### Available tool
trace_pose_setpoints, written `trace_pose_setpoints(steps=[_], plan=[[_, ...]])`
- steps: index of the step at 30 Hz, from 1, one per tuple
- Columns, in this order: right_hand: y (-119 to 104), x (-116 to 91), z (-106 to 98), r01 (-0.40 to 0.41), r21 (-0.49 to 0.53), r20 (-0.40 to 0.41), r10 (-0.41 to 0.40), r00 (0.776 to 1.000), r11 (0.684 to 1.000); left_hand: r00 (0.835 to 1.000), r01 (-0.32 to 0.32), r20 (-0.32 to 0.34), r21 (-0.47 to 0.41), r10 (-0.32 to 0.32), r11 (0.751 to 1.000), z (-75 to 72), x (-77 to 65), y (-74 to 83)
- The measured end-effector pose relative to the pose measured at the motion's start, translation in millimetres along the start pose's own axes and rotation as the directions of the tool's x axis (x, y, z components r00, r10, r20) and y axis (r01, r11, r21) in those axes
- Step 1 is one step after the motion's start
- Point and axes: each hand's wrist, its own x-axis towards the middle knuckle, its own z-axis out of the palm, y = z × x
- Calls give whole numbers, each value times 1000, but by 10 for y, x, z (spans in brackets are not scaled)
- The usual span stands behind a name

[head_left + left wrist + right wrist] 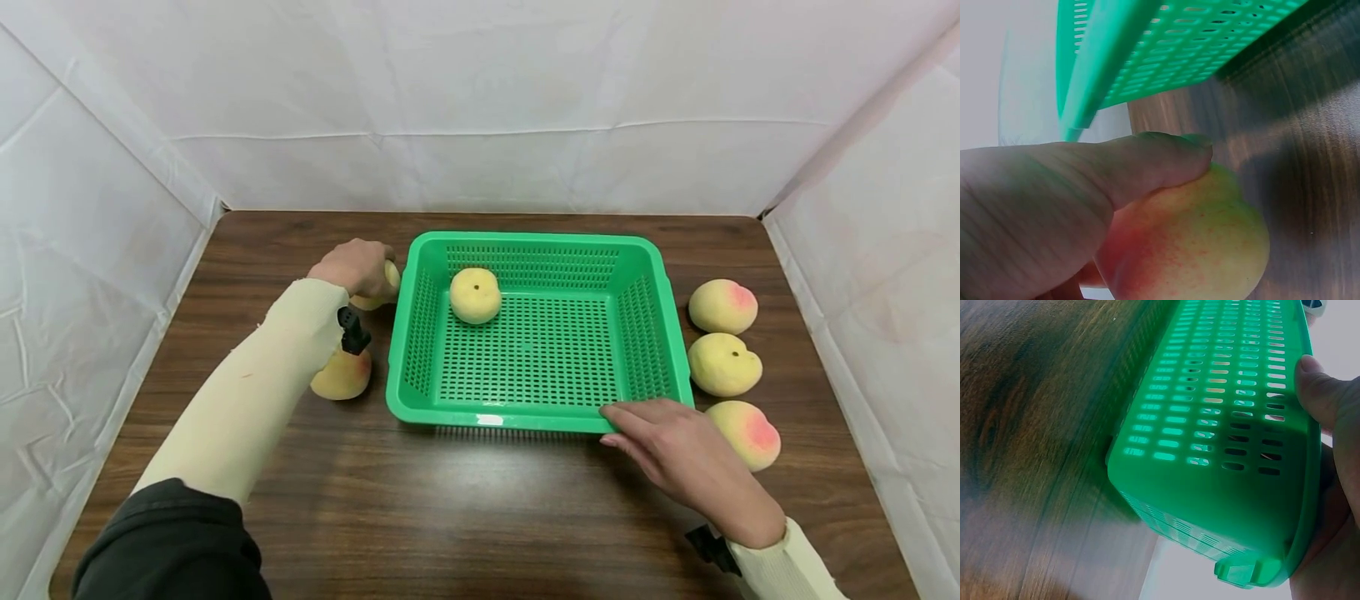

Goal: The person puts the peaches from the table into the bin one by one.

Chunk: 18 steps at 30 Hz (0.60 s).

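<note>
At the left of the green plastic basket [525, 240], my left hand [351, 265] grips a peach [1197, 244], close to the basket's left wall. In the left wrist view the thumb lies along the top of this yellow and red peach. The other fingers are mostly hidden. My right hand [675, 442] holds the basket's rim at the near right corner, its thumb [1317, 387] on the outer side. One peach [476, 296] sits inside the basket, toward the far left. Another peach [343, 375] lies on the table beneath my left wrist, partly covered by it.
Three peaches stand in a column right of the basket: a far one [723, 306], a middle one [724, 365] and a near one [747, 433]. The brown wooden table [465, 517] is bounded by white sheets [480, 100] at the back and both sides.
</note>
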Motion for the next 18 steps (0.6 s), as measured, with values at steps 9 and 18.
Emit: trace_pose_setpoints(steps=[9, 18], plan=[[-13, 16, -24, 2, 9, -9, -2, 1000, 1000, 1000, -6, -29, 5, 6, 1000, -119, -119, 31], [-17, 25, -27, 11, 14, -27, -11, 1000, 1000, 1000, 18, -23, 17, -17, 1000, -250, -216, 80]])
